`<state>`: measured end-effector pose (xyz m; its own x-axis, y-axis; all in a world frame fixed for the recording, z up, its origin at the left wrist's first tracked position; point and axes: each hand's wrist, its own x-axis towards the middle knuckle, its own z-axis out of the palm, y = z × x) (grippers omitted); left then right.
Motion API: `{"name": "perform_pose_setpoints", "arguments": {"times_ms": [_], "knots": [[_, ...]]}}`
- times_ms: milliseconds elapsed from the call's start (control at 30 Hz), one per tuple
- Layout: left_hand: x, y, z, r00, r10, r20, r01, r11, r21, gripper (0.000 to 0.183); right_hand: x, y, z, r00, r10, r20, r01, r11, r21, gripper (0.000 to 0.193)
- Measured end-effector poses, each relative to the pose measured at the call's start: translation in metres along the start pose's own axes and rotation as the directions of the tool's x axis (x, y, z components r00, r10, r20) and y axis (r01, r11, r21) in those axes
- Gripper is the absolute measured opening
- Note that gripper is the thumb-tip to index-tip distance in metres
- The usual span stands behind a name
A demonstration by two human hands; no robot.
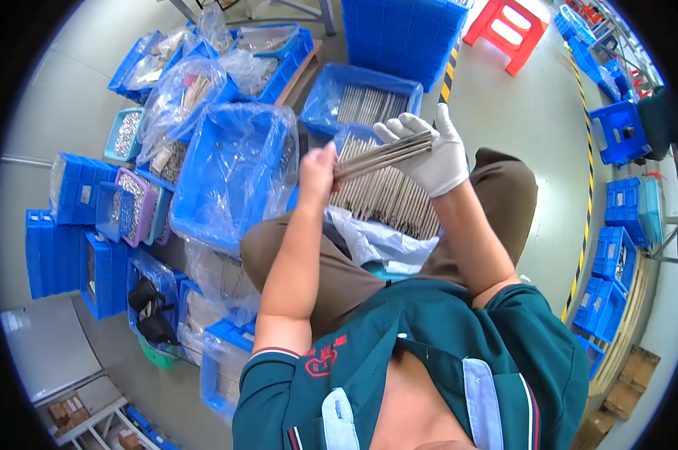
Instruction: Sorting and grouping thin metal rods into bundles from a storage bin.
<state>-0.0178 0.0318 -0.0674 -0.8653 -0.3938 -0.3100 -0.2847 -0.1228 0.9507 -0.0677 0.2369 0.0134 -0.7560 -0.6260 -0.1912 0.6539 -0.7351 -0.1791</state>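
The bare left hand is closed around one end of a bundle of long thin grey metal rods. The right hand, in a white fabric glove, clamps the same bundle at its other end, fingers wrapped over the rods. The bundle is held roughly level, tilted slightly upward to the right, above a blue plastic crate lined with clear film that rests on the person's lap and holds many similar rods. A second blue crate of rods stands just beyond it. A large blue crate with crumpled clear plastic liner sits beside the left hand.
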Motion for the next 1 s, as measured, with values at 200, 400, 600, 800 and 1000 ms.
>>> {"name": "perform_pose_setpoints", "arguments": {"times_ms": [200,400,600,800,1000], "knots": [[0.001,0.029,-0.018,0.983,0.009,0.185,-0.100,0.867,0.488,0.036,-0.041,0.005,-0.063,0.789,0.571,-0.225,-0.609,0.776,-0.165,0.038],[-0.011,0.044,-0.007,0.885,-0.187,0.426,-0.072,0.850,0.523,0.038,-0.069,0.040,-0.070,0.516,0.854,-0.059,-0.856,0.512,-0.079,0.033],[0.000,0.041,0.005,0.815,0.214,0.539,-0.470,0.789,0.397,0.030,-0.073,0.088,-0.076,0.574,0.812,0.106,-0.814,0.580,-0.030,0.040],[0.010,0.057,-0.002,0.967,0.222,-0.126,-0.246,0.943,-0.226,0.032,-0.046,0.057,-0.054,0.695,0.672,-0.257,-0.698,0.543,-0.467,0.037],[0.005,0.055,-0.023,0.976,0.061,-0.207,-0.145,0.898,-0.415,0.030,-0.010,0.003,-0.041,0.967,0.201,-0.158,-0.204,0.234,-0.951,0.033]]}}
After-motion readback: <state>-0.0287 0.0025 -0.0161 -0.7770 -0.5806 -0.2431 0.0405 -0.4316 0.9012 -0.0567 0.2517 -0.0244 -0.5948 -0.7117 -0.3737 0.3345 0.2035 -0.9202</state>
